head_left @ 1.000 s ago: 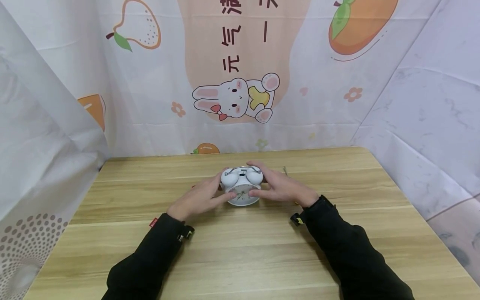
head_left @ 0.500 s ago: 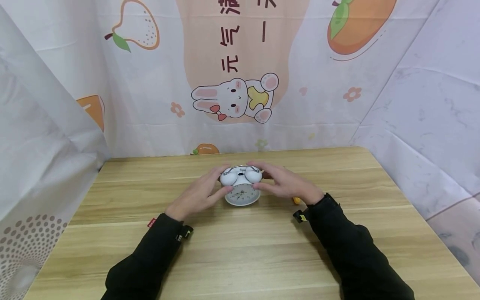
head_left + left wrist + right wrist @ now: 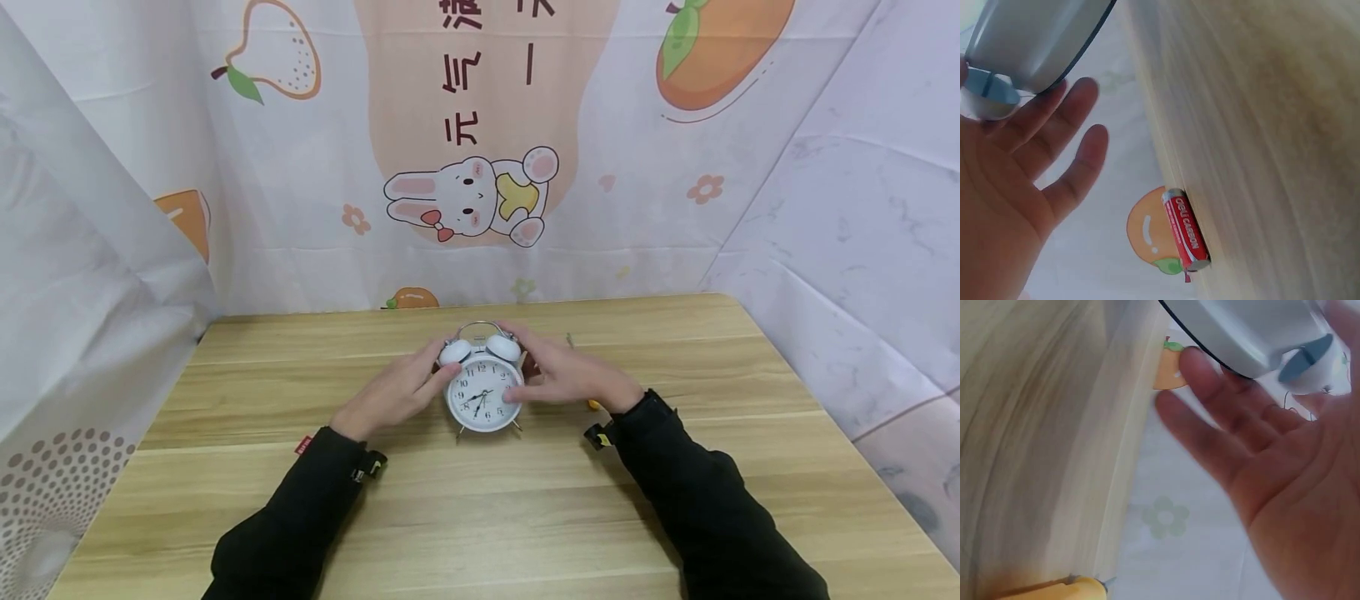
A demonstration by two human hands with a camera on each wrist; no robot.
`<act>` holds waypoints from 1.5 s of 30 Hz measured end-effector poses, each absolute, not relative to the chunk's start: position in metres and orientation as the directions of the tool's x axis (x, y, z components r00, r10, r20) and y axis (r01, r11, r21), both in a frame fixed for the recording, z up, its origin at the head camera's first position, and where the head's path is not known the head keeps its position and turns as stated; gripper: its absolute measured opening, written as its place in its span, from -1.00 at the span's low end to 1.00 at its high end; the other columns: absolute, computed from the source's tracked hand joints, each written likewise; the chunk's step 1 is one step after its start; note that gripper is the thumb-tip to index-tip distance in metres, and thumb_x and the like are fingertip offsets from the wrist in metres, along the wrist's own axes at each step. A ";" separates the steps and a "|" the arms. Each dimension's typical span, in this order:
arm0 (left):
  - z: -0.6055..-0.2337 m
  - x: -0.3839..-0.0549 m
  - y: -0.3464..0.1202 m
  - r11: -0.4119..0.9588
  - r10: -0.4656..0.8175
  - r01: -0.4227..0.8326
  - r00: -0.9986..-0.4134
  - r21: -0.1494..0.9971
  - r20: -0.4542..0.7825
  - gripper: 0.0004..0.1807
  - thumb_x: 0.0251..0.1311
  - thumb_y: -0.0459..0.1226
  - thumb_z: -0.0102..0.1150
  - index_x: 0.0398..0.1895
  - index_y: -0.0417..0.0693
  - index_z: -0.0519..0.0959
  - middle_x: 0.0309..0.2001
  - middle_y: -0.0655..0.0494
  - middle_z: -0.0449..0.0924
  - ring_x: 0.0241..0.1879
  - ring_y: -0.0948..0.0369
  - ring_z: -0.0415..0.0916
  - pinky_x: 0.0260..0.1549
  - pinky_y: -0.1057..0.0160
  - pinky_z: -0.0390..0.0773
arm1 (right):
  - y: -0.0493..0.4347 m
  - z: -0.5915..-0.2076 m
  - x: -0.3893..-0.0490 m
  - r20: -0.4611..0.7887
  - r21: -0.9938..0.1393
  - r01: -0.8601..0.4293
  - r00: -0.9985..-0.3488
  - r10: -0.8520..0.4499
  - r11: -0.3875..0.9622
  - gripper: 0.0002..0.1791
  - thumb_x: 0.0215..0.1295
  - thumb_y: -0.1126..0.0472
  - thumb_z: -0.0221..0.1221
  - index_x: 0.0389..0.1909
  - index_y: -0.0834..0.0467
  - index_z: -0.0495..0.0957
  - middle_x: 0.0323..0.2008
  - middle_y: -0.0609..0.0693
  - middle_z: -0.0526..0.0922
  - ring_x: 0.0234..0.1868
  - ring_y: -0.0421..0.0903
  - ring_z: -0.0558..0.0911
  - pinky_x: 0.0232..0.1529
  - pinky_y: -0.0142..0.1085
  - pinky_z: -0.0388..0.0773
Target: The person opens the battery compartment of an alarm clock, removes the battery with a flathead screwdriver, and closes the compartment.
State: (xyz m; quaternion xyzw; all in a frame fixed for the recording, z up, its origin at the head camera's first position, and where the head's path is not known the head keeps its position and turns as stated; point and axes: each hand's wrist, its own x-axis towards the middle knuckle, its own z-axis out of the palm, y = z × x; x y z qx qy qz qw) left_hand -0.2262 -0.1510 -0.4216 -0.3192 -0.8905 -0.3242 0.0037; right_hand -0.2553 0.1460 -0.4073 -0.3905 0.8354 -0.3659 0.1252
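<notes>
A white twin-bell alarm clock (image 3: pixel 483 396) is between both hands in the middle of the table, its dial facing the head camera and its two thin legs showing below. My left hand (image 3: pixel 393 392) holds its left side, thumb in front near the left bell and fingers behind. From the right, my right hand (image 3: pixel 573 375) grips it with the thumb over the dial's edge. Both wrist views show the clock's silvery-white casing (image 3: pixel 1041 44) against the fingers, with the ring and little fingers spread away from it.
A red battery (image 3: pixel 1185 230) lies on the wooden table (image 3: pixel 480 517), hidden behind the left hand in the head view. Beyond the right hand is a yellow-handled tool (image 3: pixel 1063 590) with a thin metal shaft (image 3: pixel 570 340). A printed curtain (image 3: pixel 300 183) hangs behind the table.
The alarm clock has tipped back from leaning forward, so its dial, handle and legs now show fully. Both hands stay around it, the thumbs shifting slightly.
</notes>
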 end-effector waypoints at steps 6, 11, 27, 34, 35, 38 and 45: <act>-0.422 -0.227 -0.151 0.619 0.540 0.516 -0.827 0.593 0.155 -0.23 0.57 0.19 -0.32 0.61 -0.11 0.10 0.47 0.04 0.31 0.42 0.26 0.24 0.38 0.12 0.24 | 0.145 -0.410 -0.255 -0.003 -0.747 -0.479 -0.691 -0.723 0.461 0.22 0.21 -0.19 0.40 0.64 -0.14 -0.26 -0.02 -0.01 0.51 -0.16 -0.05 0.61 -0.11 -0.19 0.60; -0.425 -0.227 -0.151 0.635 0.555 0.496 -0.826 0.592 0.098 0.01 0.39 0.30 -0.02 0.66 -0.02 -0.15 0.44 0.04 0.35 0.33 0.25 0.36 0.28 0.11 0.38 | 0.144 -0.412 -0.256 -0.030 -0.756 -0.447 -0.707 -0.706 0.479 0.20 0.27 -0.16 0.37 0.65 -0.02 -0.29 -0.05 0.00 0.53 -0.11 -0.08 0.61 -0.07 -0.21 0.60; -0.433 -0.223 -0.145 0.599 0.640 0.526 -0.768 0.604 0.034 0.36 0.08 0.23 0.43 0.66 0.07 -0.35 0.62 0.03 -0.10 0.53 0.20 -0.04 0.43 0.10 0.11 | 0.140 -0.425 -0.252 -0.142 -0.782 -0.406 -0.622 -0.770 0.473 0.46 0.18 -0.07 0.47 0.58 -0.07 -0.64 0.50 0.09 0.12 0.10 -0.11 0.52 0.13 -0.20 0.49; -0.429 -0.220 -0.142 0.646 0.616 0.500 -0.788 0.576 -0.007 0.28 0.16 0.27 0.33 0.66 -0.08 -0.24 0.61 0.01 -0.09 0.53 0.21 -0.03 0.42 0.10 0.13 | 0.141 -0.427 -0.253 -0.134 -0.767 -0.422 -0.632 -0.763 0.484 0.25 0.36 -0.10 0.29 0.59 -0.18 -0.58 0.61 -0.02 -0.14 0.37 -0.16 0.31 0.34 -0.21 0.28; -0.429 -0.220 -0.142 0.645 0.617 0.503 -0.787 0.575 -0.004 0.27 0.16 0.26 0.33 0.66 -0.09 -0.24 0.61 0.00 -0.08 0.53 0.20 -0.02 0.42 0.10 0.14 | 0.142 -0.427 -0.254 -0.131 -0.768 -0.423 -0.631 -0.765 0.481 0.23 0.37 -0.09 0.29 0.59 -0.17 -0.58 0.60 -0.02 -0.13 0.36 -0.17 0.31 0.33 -0.22 0.29; -0.429 -0.220 -0.142 0.654 0.614 0.508 -0.789 0.561 -0.001 0.26 0.19 0.27 0.30 0.65 -0.09 -0.24 0.61 -0.01 -0.06 0.52 0.20 0.02 0.41 0.11 0.17 | 0.143 -0.428 -0.254 -0.129 -0.763 -0.432 -0.628 -0.767 0.482 0.19 0.40 -0.07 0.26 0.62 -0.10 -0.52 0.61 -0.01 -0.11 0.35 -0.18 0.34 0.33 -0.21 0.31; -0.430 -0.221 -0.143 0.668 0.615 0.530 -0.789 0.523 0.013 0.22 0.20 0.28 0.27 0.65 -0.13 -0.17 0.58 -0.06 0.05 0.48 0.15 0.13 0.38 0.09 0.24 | 0.143 -0.424 -0.252 -0.145 -0.728 -0.459 -0.622 -0.769 0.509 0.11 0.42 -0.03 0.25 0.64 0.06 -0.37 0.38 0.08 0.32 0.02 -0.13 0.58 0.13 -0.19 0.47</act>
